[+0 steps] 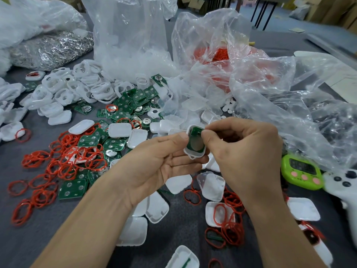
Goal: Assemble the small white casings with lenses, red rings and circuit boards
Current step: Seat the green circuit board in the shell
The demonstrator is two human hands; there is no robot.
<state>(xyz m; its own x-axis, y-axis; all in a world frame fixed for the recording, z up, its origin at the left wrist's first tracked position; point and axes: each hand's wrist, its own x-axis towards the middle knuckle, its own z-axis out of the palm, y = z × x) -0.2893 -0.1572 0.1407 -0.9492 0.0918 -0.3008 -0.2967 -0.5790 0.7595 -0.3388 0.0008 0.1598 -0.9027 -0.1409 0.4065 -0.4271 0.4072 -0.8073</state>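
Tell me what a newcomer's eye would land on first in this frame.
Both hands meet at centre: the left hand holds a white casing while the right hand pinches the green circuit board sitting in it. Red rings sprawl over the left of the grey table, crumpled clear plastic bags tower behind, and a lime-green timer sits at right.

I find bare grey tabletop (23, 248) at lower left and bottom centre. Tangled red rings (63, 163) and square green circuit boards (116, 144) crowd the left middle; crumpled clear plastic bags (270, 84) wall the upper right; a lime-green plastic timer (301, 172) and white controller (345, 188) block the right edge.
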